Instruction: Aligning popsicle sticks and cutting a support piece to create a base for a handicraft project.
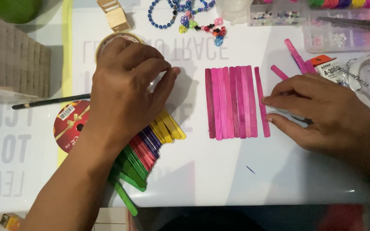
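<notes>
Several pink and magenta craft sticks lie side by side in a row on the white table. One more pink stick lies just right of the row, slightly apart, and my right hand touches it with its fingertips. My left hand hovers over a fanned pile of yellow, purple, red and green craft sticks, fingers curled, and hides much of the pile. Whether it grips a stick is hidden.
Loose pink sticks lie behind my right hand. A red ribbon spool, a pencil, a tape roll, bead bracelets, bead boxes, scissors and a block of small wooden cubes surround the work area.
</notes>
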